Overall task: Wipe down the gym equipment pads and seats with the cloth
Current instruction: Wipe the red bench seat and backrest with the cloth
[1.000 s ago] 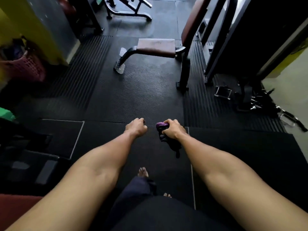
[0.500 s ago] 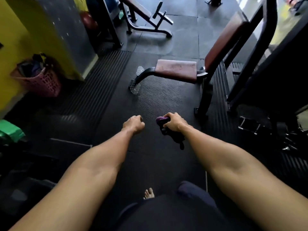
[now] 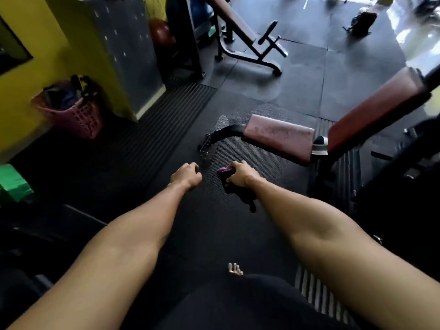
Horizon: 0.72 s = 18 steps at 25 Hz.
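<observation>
Cloth (image 3: 234, 190), dark, purple-tipped, bunched

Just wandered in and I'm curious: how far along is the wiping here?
Nothing looks wiped for certain; the seat ahead shows speckled marks. In hand: the right hand grips the cloth in the air, short of the seat; the left hand is curled, empty. Left: the seat, its backrest and the far bench.

Gym: padded benches (image 3: 278, 135), rubber mats (image 3: 133, 148).
</observation>
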Motion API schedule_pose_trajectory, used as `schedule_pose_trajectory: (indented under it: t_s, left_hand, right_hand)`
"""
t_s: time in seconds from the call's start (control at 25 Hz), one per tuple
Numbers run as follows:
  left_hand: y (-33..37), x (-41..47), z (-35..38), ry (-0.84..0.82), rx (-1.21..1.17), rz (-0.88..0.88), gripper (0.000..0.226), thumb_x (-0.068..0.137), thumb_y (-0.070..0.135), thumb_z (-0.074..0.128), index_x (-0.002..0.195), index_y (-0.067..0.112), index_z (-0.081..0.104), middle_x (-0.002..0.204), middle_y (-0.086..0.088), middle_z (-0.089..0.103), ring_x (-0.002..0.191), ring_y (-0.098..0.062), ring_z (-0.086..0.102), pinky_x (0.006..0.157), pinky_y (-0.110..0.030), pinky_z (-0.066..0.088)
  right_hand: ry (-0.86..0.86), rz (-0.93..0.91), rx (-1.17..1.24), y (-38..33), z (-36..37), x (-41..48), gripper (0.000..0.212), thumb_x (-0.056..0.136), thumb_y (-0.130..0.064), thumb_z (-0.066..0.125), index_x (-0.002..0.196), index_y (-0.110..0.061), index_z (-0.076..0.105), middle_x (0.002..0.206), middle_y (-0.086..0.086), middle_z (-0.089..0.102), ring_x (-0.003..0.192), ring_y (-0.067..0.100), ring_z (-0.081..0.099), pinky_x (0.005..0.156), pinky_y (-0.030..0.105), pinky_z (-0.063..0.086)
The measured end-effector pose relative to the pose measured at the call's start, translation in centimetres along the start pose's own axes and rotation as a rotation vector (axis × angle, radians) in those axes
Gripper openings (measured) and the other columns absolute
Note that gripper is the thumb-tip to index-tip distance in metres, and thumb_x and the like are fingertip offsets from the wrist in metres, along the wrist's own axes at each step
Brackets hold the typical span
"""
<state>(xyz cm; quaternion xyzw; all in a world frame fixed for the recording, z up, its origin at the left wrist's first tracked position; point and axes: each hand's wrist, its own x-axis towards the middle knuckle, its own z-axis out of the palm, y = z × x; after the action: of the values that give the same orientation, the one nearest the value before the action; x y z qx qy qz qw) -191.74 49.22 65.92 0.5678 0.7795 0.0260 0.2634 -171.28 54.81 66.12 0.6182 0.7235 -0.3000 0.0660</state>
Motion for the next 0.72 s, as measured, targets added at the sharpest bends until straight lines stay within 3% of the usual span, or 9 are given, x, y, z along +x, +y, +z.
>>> schedule_pose_trajectory:
  t_s: [0.36, 0.56, 0.72]
  left_hand:
    - [-6.3, 17.9, -6.6, -0.009, -0.054, -0.141, 0.044, 0.097, 0.033, 0.047, 0.141, 0.025, 0.048, 0.143, -0.004, 0.049, 0.124, -0.026, 0.052, 0.097, -0.042, 0.048]
    - [-10.6, 29.1, -13.6, -0.052, -0.024, -0.108, 0.045, 0.098, 0.033, 0.047, 0.141, 0.024, 0.047, 0.144, -0.005, 0.047, 0.128, -0.028, 0.050, 0.099, -0.041, 0.045]
    - [-12.5, 38.7, -21.9, -0.029, 0.029, -0.051, 0.046, 0.097, 0.032, 0.045, 0.142, 0.023, 0.046, 0.143, -0.006, 0.049, 0.125, -0.029, 0.051, 0.097, -0.042, 0.046]
  right_hand:
    - [-0.051, -0.138, -0.062, -11.5, -5.0, 20.5, 0.052, 0.086, -0.041, 0.071, 0.135, -0.036, 0.054, 0.132, 0.004, 0.046, 0.117, 0.033, 0.059, 0.092, 0.041, 0.049]
    - [-0.038, -0.079, -0.015, -18.5, -6.5, 30.1, 0.049, 0.087, -0.040, 0.069, 0.133, -0.033, 0.055, 0.123, 0.003, 0.045, 0.117, 0.035, 0.058, 0.088, 0.039, 0.046]
    - [-0.004, -0.025, 0.079, -24.0, -10.2, 36.8, 0.048, 0.085, -0.039, 0.068, 0.131, -0.037, 0.056, 0.124, 0.001, 0.047, 0.113, 0.032, 0.061, 0.094, 0.042, 0.051]
